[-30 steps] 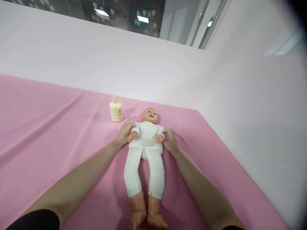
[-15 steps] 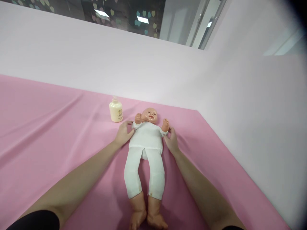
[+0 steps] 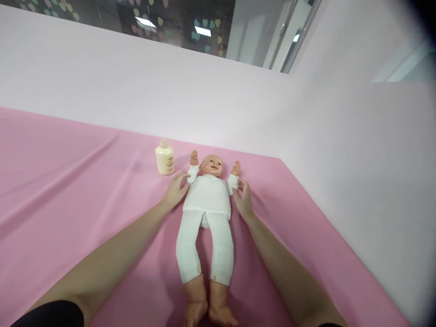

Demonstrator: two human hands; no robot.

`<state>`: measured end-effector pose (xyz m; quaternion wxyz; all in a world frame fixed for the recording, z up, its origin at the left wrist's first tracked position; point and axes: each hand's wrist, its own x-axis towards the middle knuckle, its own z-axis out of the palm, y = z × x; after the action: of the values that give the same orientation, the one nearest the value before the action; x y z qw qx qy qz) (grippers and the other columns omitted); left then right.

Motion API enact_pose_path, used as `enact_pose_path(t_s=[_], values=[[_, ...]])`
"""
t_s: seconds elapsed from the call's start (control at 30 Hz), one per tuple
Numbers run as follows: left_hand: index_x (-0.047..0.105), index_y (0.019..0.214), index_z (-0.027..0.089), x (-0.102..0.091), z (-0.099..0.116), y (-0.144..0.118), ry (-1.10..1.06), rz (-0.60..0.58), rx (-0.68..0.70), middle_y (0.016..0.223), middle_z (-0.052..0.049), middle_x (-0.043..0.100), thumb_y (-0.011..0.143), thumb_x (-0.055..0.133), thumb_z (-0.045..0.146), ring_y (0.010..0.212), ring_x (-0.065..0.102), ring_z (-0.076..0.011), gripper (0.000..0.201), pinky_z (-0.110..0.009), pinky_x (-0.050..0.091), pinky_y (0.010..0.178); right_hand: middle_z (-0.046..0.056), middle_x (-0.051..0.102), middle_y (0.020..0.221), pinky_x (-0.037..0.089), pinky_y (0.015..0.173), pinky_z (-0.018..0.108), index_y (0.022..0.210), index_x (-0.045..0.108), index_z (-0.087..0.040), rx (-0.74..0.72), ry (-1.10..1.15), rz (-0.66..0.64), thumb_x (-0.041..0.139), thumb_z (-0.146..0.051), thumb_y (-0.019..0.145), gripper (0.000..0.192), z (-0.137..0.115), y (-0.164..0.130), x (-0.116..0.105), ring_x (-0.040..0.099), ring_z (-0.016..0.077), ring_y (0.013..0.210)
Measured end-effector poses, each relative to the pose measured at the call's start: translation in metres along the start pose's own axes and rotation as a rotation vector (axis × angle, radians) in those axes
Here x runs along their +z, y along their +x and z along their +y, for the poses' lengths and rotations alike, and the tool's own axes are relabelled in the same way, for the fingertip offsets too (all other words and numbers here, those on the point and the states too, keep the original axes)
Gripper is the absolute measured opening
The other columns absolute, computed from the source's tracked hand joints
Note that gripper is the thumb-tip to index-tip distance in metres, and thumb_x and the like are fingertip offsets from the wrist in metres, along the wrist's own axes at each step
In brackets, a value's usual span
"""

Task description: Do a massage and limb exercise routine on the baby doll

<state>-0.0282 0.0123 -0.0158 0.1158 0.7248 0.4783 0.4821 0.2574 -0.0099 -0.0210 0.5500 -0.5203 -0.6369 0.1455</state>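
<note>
A baby doll (image 3: pixel 206 200) in a white body suit lies on its back on the pink sheet (image 3: pixel 68 181), head away from me, bare feet nearest me. Both of its arms point up beside its head. My left hand (image 3: pixel 175 190) holds the doll's arm on the left side at the white sleeve. My right hand (image 3: pixel 242 200) grips the sleeve of the other arm. A cream lotion bottle (image 3: pixel 165 157) stands upright just left of the doll's head.
A pale pink wall (image 3: pixel 204 100) runs along the back of the sheet and another along its right edge. A dark window with heart stickers (image 3: pixel 177 22) sits above the back wall. Folds crease the sheet on the left.
The doll's arms went from folded on its chest to raised beside its head. My hands moved up and outward with them, staying on the sleeves.
</note>
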Motion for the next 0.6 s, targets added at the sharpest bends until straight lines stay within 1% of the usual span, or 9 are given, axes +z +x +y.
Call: enact_pose_path(t_s=[0.13,0.2,0.3,0.4,0.5,0.6], values=[[0.052,0.123,0.019,0.002,-0.005,-0.001,-0.014,-0.046,-0.099,0.126,-0.009,0.056,0.084,0.048,0.028,0.119,0.049,-0.0242,0.041,-0.042,0.037,0.104,0.012,0.05,0.126,0.04,0.099,0.044,0.129,0.042,-0.02,0.005,-0.075,-0.046,0.048,-0.032,0.084,0.047,0.006,0.0,0.001,0.048,0.0238,0.115],[0.05,0.129,0.017,0.002,-0.005,0.0,-0.006,-0.073,-0.13,0.131,-0.011,0.053,0.085,0.046,0.031,0.121,0.049,-0.0251,0.046,-0.041,0.036,0.105,0.013,0.05,0.128,0.037,0.102,0.045,0.131,0.043,-0.019,0.021,-0.117,-0.061,0.047,-0.034,0.084,0.05,0.01,0.0,0.002,0.045,0.0251,0.119],[0.048,0.133,0.014,0.002,-0.005,0.0,0.032,-0.127,-0.187,0.129,-0.013,0.056,0.086,0.044,0.034,0.118,0.051,-0.0279,0.052,-0.043,0.037,0.103,0.013,0.056,0.121,0.037,0.1,0.048,0.127,0.049,-0.018,0.076,-0.16,-0.086,0.047,-0.036,0.083,0.047,0.013,0.002,0.002,0.049,0.0264,0.113],[0.046,0.136,0.015,0.002,-0.006,0.0,0.065,-0.177,-0.252,0.117,-0.013,0.063,0.086,0.045,0.038,0.109,0.057,-0.0306,0.056,-0.046,0.041,0.096,0.01,0.062,0.107,0.04,0.094,0.049,0.117,0.058,-0.019,0.114,-0.172,-0.121,0.046,-0.037,0.083,0.04,0.01,0.003,0.001,0.053,0.0265,0.103],[0.047,0.135,0.016,0.002,-0.008,0.0,0.036,-0.165,-0.281,0.112,-0.011,0.066,0.083,0.048,0.04,0.106,0.058,-0.0304,0.057,-0.045,0.043,0.094,0.008,0.065,0.1,0.042,0.091,0.047,0.11,0.061,-0.02,0.097,-0.135,-0.118,0.048,-0.037,0.083,0.035,0.006,0.003,-0.002,0.055,0.0258,0.098],[0.049,0.133,0.018,0.001,-0.007,0.0,-0.041,-0.153,-0.305,0.114,-0.01,0.065,0.079,0.055,0.04,0.107,0.058,-0.0297,0.058,-0.043,0.042,0.095,0.008,0.066,0.1,0.044,0.09,0.046,0.112,0.06,-0.02,0.094,-0.081,-0.126,0.05,-0.036,0.082,0.035,0.004,0.003,-0.003,0.058,0.025,0.096]])
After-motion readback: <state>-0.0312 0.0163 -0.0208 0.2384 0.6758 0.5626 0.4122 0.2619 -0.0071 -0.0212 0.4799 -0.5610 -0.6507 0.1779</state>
